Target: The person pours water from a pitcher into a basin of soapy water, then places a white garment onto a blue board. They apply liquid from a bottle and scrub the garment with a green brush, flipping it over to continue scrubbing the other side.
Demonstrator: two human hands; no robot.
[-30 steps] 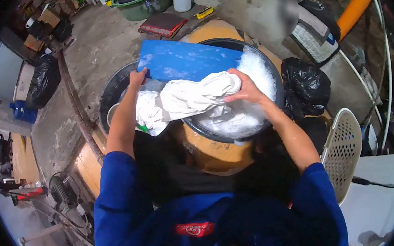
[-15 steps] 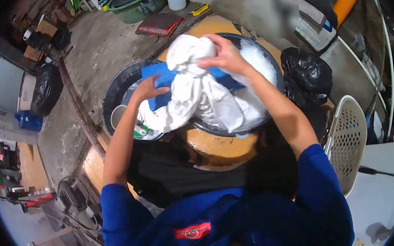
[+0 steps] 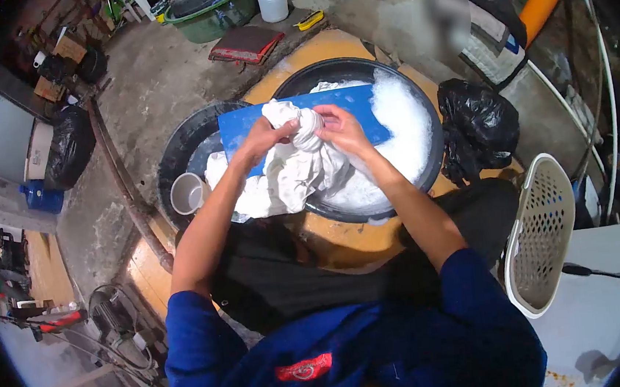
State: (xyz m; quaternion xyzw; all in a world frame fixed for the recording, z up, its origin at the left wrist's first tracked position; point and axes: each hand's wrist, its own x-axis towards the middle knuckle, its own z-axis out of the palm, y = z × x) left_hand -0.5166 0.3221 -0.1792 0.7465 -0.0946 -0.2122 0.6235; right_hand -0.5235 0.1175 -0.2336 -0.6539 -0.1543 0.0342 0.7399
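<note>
A bunched white cloth [image 3: 289, 169] lies partly over a blue board [image 3: 347, 109] that spans two dark basins. My left hand [image 3: 266, 134] grips the cloth's twisted upper part from the left. On the other side of that bundle, my right hand [image 3: 340, 128] has its fingers closed on the same cloth. The right basin [image 3: 437, 134] holds thick white suds [image 3: 407, 126], with some white fabric at its back. Inside the left basin [image 3: 173, 143] is a white cup [image 3: 188, 193], and the cloth's lower folds hang toward that basin's front.
A beige perforated laundry basket [image 3: 542, 236] stands at my right. Behind it sits a black plastic bag [image 3: 479, 123]. Farther back are a green tub [image 3: 213, 17], a white jug [image 3: 272, 1], a dark red folded mat [image 3: 247, 44] and a yellow-handled brush [image 3: 309, 20].
My left hand has moved from the board's left edge onto the cloth. The cloth's raised bundle has come lower and nearer, and more of the blue board shows.
</note>
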